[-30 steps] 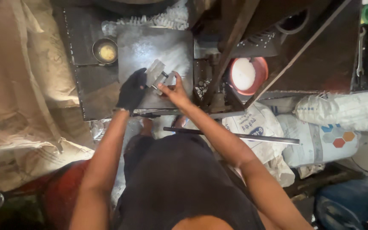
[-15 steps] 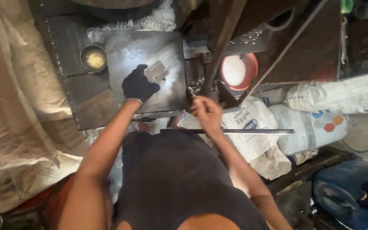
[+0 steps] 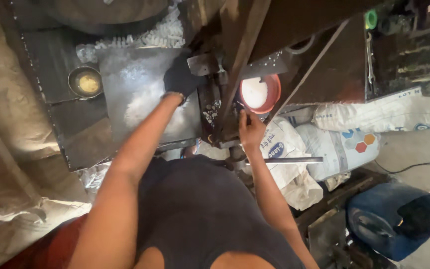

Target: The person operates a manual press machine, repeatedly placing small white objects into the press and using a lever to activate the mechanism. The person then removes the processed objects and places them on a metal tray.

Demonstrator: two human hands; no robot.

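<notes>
Head view: a small metal piece is being pinched at upper centre by the gloved left hand against the press frame, while the bare right hand is being closed on its lower part, presumably for steadying.

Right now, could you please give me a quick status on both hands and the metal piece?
Left hand, gloved, holds the metal piece against the press frame. Right hand, bare, on the frame's lower part. Red bowl close by.
</notes>
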